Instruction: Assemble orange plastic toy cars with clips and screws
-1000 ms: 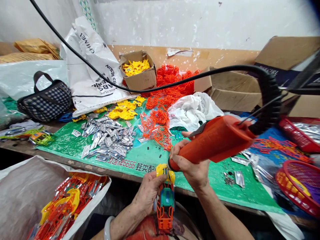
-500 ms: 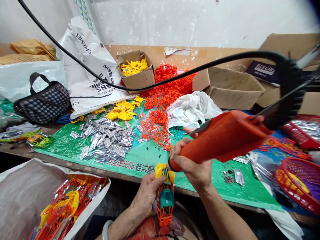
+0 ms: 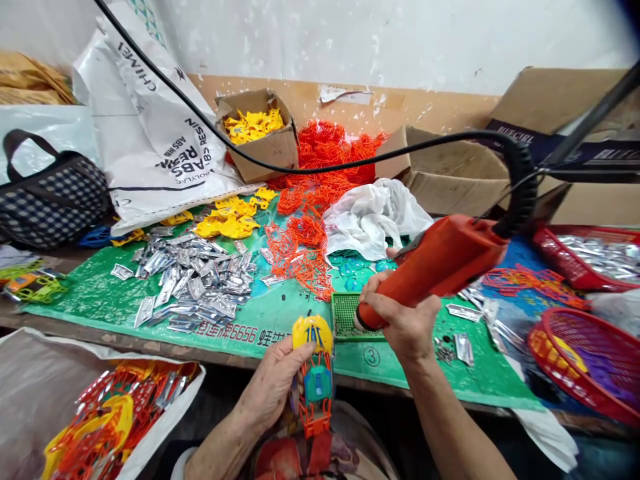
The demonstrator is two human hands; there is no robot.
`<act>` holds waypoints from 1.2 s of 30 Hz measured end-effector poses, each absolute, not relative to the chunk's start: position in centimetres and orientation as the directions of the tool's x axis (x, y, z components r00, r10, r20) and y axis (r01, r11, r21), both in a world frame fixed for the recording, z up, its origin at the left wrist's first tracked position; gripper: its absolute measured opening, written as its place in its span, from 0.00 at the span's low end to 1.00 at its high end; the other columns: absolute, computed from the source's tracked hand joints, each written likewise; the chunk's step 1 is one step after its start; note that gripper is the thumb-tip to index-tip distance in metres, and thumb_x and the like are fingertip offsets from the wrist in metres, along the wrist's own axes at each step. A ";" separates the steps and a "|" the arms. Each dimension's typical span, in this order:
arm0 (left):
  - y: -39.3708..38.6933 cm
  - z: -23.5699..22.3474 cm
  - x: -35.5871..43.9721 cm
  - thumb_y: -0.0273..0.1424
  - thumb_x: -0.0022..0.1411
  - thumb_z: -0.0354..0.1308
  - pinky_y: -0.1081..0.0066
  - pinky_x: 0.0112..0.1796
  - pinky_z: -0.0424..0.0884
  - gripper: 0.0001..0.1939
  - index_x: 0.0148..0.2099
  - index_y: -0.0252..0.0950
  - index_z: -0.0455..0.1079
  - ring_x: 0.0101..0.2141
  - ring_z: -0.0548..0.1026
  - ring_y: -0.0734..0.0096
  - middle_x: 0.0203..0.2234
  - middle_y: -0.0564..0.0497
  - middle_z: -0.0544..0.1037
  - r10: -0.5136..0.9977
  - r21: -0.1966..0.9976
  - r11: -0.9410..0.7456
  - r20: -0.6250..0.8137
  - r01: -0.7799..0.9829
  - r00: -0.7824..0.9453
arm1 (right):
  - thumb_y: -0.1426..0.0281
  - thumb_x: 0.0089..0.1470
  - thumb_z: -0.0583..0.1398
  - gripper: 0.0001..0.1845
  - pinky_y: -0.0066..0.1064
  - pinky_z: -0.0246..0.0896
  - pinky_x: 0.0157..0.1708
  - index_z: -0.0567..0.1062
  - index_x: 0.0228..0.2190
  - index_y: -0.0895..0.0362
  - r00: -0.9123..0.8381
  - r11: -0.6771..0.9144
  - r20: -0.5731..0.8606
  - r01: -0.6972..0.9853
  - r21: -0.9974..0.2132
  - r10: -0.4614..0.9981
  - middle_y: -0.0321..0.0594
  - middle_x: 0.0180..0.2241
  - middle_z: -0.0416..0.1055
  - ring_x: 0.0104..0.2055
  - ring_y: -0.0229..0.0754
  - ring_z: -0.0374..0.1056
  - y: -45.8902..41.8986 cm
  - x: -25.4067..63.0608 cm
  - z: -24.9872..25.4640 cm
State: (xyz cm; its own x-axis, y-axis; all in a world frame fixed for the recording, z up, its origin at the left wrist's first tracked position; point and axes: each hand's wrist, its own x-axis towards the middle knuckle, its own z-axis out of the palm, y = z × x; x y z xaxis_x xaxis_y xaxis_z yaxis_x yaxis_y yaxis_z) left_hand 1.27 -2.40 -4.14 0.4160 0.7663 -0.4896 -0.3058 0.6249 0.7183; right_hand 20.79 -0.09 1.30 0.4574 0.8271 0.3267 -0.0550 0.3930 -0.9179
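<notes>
In my left hand is a toy car with a yellow front, a green middle and an orange frame. My thumb presses on the yellow part. My right hand wraps round a red corded electric screwdriver, tilted with its lower end toward the table. That end is apart from the car, over a green mesh tray; its tip cannot be made out. Small loose screws and a silver piece lie right of my right hand.
A black cable loops across. Silver pieces, yellow parts and orange frames cover the table. A white bag lies behind the tray. Red baskets stand right; an open sack of parts is at lower left.
The screwdriver has moved up and right, away from the toy car's yellow front. The green mesh tray has come into sight beneath it. My left hand still holds the car.
</notes>
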 end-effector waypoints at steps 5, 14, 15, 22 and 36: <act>-2.3 -3.7 1.4 0.40 0.51 0.71 0.77 0.22 0.69 0.17 0.37 0.32 0.77 0.18 0.68 0.79 0.22 0.54 0.75 0.777 0.742 0.614 -0.508 -0.269 0.373 | 0.75 0.41 0.67 0.08 0.33 0.65 0.25 0.72 0.21 0.57 0.443 0.362 0.306 -0.046 -0.931 0.843 0.33 0.22 0.71 0.23 0.38 0.66 -0.2 20.4 0.8; -2.2 -3.8 1.3 0.43 0.52 0.69 0.78 0.20 0.65 0.18 0.33 0.32 0.75 0.17 0.67 0.79 0.21 0.54 0.75 0.775 0.757 0.611 -0.512 -0.231 0.371 | 0.74 0.40 0.67 0.06 0.32 0.64 0.26 0.74 0.21 0.57 0.443 0.297 0.265 -0.001 -0.955 0.856 0.34 0.22 0.71 0.23 0.37 0.65 -0.1 19.8 0.6; -2.2 -3.8 1.3 0.43 0.52 0.69 0.78 0.20 0.66 0.18 0.34 0.32 0.75 0.17 0.68 0.78 0.21 0.53 0.75 0.774 0.757 0.612 -0.514 -0.229 0.370 | 0.73 0.40 0.67 0.05 0.33 0.64 0.26 0.74 0.21 0.57 0.444 0.292 0.266 0.010 -0.956 0.856 0.34 0.22 0.71 0.23 0.37 0.65 0.0 19.8 0.6; -2.1 -3.8 1.4 0.40 0.54 0.68 0.77 0.23 0.67 0.15 0.34 0.32 0.75 0.19 0.69 0.77 0.22 0.53 0.76 0.772 0.761 0.609 -0.505 -0.224 0.386 | 0.73 0.40 0.68 0.06 0.33 0.64 0.24 0.75 0.22 0.56 0.461 0.318 0.296 0.030 -0.947 0.837 0.33 0.20 0.71 0.22 0.38 0.66 0.2 20.0 0.0; -2.2 -3.9 1.3 0.37 0.56 0.67 0.77 0.25 0.68 0.13 0.37 0.31 0.76 0.21 0.69 0.78 0.24 0.51 0.77 0.752 0.748 0.628 -0.510 -0.216 0.418 | 0.76 0.37 0.67 0.08 0.31 0.63 0.22 0.73 0.23 0.56 0.506 0.343 0.314 0.036 -0.938 0.804 0.32 0.21 0.70 0.21 0.36 0.63 0.0 19.0 0.6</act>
